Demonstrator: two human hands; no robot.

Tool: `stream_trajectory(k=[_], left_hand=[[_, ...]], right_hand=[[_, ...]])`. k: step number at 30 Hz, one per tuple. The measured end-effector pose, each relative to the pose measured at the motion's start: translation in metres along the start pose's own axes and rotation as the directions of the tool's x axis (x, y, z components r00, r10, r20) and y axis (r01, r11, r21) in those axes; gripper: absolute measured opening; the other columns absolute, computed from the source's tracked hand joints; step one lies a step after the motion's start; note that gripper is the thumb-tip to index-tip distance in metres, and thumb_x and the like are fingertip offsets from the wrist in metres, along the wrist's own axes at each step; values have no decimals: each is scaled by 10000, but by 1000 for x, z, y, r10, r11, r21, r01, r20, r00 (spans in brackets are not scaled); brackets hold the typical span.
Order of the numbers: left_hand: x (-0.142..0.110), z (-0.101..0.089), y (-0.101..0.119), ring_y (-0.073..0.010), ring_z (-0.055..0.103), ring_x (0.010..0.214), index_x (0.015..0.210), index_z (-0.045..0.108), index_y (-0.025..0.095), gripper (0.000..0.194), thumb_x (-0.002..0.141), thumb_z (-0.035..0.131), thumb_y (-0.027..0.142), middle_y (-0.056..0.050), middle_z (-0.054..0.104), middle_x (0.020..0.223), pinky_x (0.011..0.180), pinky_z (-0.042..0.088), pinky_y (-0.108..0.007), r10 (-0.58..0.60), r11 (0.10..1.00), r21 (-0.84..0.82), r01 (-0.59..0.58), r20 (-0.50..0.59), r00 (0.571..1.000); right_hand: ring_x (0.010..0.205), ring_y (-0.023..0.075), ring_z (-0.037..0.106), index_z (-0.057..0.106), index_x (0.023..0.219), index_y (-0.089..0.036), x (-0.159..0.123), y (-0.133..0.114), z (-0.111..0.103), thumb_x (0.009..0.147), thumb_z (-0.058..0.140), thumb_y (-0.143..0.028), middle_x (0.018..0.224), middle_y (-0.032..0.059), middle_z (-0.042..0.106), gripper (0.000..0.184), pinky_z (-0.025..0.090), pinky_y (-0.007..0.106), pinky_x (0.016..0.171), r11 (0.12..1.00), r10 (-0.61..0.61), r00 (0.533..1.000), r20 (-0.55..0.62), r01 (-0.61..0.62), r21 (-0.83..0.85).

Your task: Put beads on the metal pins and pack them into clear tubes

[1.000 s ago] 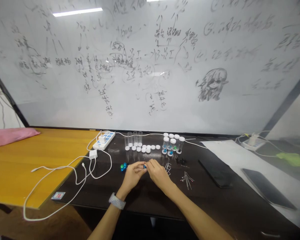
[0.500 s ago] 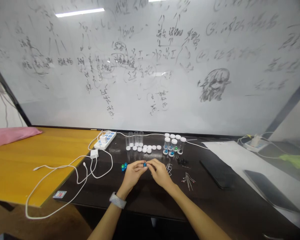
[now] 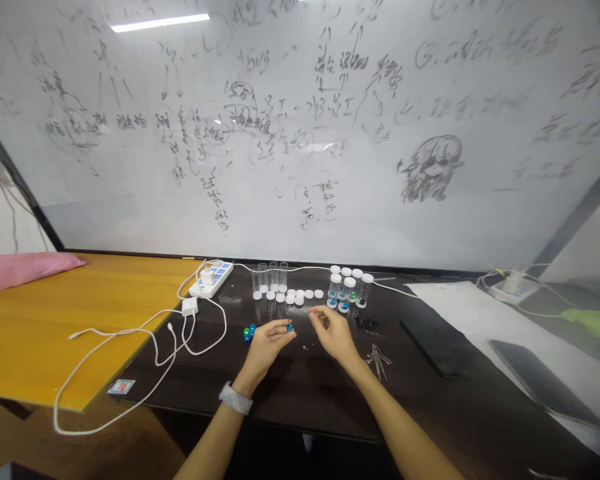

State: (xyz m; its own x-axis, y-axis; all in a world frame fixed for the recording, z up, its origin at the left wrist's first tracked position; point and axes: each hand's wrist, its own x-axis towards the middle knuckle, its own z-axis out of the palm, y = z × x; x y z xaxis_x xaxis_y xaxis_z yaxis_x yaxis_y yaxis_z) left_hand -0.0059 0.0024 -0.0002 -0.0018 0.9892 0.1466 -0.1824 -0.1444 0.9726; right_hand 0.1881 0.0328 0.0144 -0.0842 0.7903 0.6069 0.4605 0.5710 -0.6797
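My left hand (image 3: 269, 343) pinches a small shiny blue ball (image 3: 290, 327) between its thumb and fingertips, just above the dark table. Apart from it, to the right, my right hand (image 3: 333, 333) has its fingertips drawn together; anything between them is too small to make out. Beside my left hand lie several blue balls (image 3: 253, 330) and a green ball (image 3: 247, 332). Tiny light bits (image 3: 305, 347) lie on the table between the hands. Right of my right hand are a pile of small black pieces (image 3: 365, 321) and a bunch of thin metal pieces (image 3: 379, 360).
Clear tubes (image 3: 273, 275) and loose white caps (image 3: 309, 294) stand at the back. Capped tubes (image 3: 349, 293) with balls inside are right of them. A power strip (image 3: 213, 279) and white cables (image 3: 153, 337) lie left. A black phone-like slab (image 3: 435, 347) lies right, near another dark device (image 3: 545, 381).
My right hand has moved off the blue ball, to the right and slightly away from me. My left hand still holds the ball in nearly the same place.
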Motion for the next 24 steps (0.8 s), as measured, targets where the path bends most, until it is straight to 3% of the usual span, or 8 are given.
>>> stream_trajectory(k=[2, 6, 10, 13, 16, 20, 24], left_hand=[[-1, -1, 1, -241, 720, 938, 1035, 736, 136, 456, 635, 885, 296, -118, 770, 950, 904, 536, -349, -57, 995, -80, 60, 33, 998], [-3, -2, 3, -231, 718, 945, 1036, 724, 134, 443, 660, 880, 310, -129, 772, 971, 915, 520, -340, -143, 975, -152, 160, 112, 983], [-4, -2, 5, -216, 719, 909, 1043, 720, 137, 429, 676, 873, 298, -119, 771, 956, 912, 509, -335, -149, 972, -157, 174, 159, 976], [-5, -2, 6, -208, 716, 904, 1058, 716, 140, 431, 684, 868, 291, -108, 770, 947, 907, 503, -327, -148, 972, -155, 176, 180, 973], [-4, -3, 5, -206, 712, 916, 1065, 713, 139, 432, 688, 866, 286, -109, 766, 963, 912, 498, -325, -142, 972, -159, 174, 193, 971], [-4, -3, 4, -213, 713, 916, 1064, 712, 137, 443, 678, 871, 287, -110, 765, 963, 916, 497, -336, -134, 970, -173, 170, 198, 971], [-4, -3, 5, -210, 711, 915, 1054, 713, 140, 434, 677, 873, 285, -105, 764, 953, 907, 498, -325, -137, 967, -186, 175, 203, 970]], right_hand=[[667, 191, 631, 699, 927, -168, 8, 15, -16, 903, 540, -341, 789, 58, 713, 236, 477, 288, 643, 996, 83, 996, 21, -82, -44], [630, 191, 613, 738, 842, -171, 15, 44, -51, 842, 589, -314, 705, 40, 703, 207, 454, 293, 629, 981, 134, 937, 322, -80, -178], [666, 170, 592, 763, 805, -190, 9, 58, -70, 771, 683, -259, 740, 17, 689, 112, 423, 254, 617, 993, 95, 791, 605, -30, -116], [678, 163, 580, 751, 755, -190, 2, 61, -69, 721, 720, -178, 743, 8, 654, 48, 421, 246, 628, 989, 117, 702, 703, -14, -150], [719, 167, 569, 687, 688, -175, -3, 56, -59, 731, 653, -76, 757, 15, 615, 113, 433, 258, 679, 967, 108, 732, 673, 80, -243], [838, 180, 565, 624, 815, -191, -3, 42, -49, 850, 549, -79, 867, 27, 610, 139, 453, 292, 784, 965, -68, 803, 592, 203, -164], [880, 194, 581, 637, 864, -203, 0, 42, -52, 854, 636, -180, 892, 24, 620, 25, 456, 314, 823, 972, -73, 806, 587, 190, -140]])
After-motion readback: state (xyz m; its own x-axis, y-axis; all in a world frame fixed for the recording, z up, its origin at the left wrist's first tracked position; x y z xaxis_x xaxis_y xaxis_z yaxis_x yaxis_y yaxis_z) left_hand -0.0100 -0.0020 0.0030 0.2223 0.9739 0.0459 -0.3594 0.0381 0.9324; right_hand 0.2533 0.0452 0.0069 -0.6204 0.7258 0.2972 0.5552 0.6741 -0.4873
